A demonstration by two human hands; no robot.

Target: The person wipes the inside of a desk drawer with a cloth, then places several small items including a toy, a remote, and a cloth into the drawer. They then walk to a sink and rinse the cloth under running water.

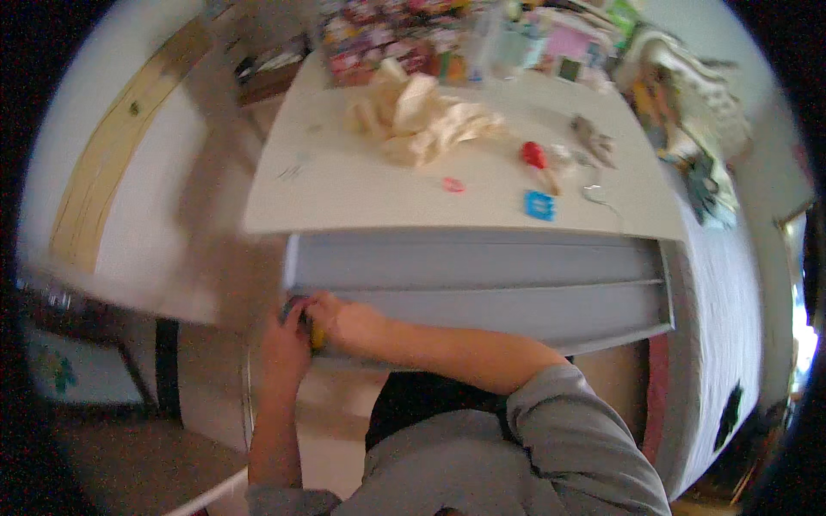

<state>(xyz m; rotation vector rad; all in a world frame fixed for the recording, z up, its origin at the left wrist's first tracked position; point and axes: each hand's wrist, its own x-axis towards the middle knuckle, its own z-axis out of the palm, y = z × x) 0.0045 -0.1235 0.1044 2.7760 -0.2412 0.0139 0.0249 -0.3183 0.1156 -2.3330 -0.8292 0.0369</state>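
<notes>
My left hand (pixel 289 338) and my right hand (pixel 332 316) meet at the front left corner of a pulled-out grey drawer (pixel 477 313). Between their fingers is a small dark and yellow object (pixel 317 337), too blurred to name and largely hidden. The fingers of both hands close around it. My right forearm crosses over the drawer's front edge. The visible part of the drawer holds no loose things, and a thin ridge runs across its width. Above it is a white table top (pixel 361 200).
Crumpled cream cloth (pixel 419 119) lies on the table. To its right are a red-ended item (pixel 534 156), a blue square piece (pixel 539 205) and a thin cord (pixel 603 198); a pink ring-like piece (pixel 453 185) lies nearer the middle. Heaped fabric (pixel 690 122) is at the right.
</notes>
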